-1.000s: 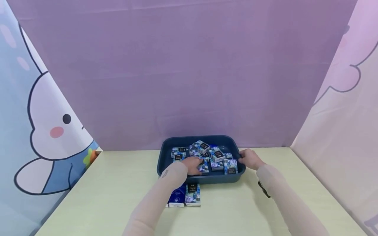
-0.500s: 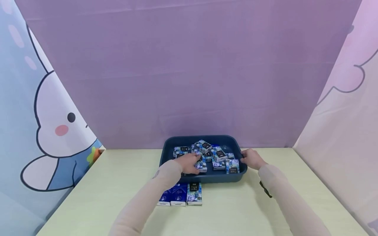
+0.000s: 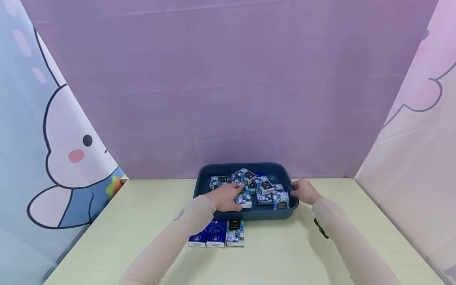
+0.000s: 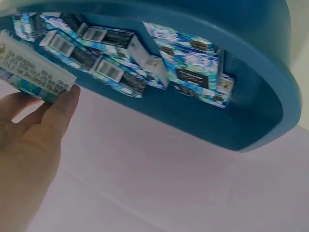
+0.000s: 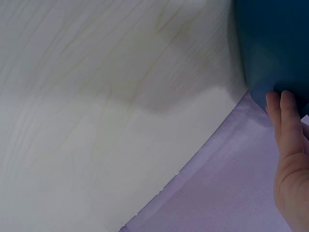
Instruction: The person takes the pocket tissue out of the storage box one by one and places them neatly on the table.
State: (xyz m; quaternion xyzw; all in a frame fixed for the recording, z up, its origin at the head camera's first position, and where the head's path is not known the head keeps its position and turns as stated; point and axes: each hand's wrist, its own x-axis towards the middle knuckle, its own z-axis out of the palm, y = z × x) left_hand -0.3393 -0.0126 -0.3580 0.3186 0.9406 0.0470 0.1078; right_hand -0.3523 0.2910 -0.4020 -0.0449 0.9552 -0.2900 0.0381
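Blue floral box (image 4: 35, 65): pinched in left hand (image 3: 224, 198). Heaped boxes (image 3: 264, 185): past fingertips. Tray (image 3: 263, 215): right hand (image 3: 305, 192) touching, fingers straight. Risk: snagged box could topple heap.

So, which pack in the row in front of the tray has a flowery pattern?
The rightmost pack, with the black label; the two packs visible to its left are dark blue.

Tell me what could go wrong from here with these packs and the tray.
The left grip pinches a pack and could bump the piled packs, making some slip.

The right grip touches the tray at its right end; a pull might drive it into the blue packs lying close to its near side.

The left sleeve passes above that row and may nudge it.
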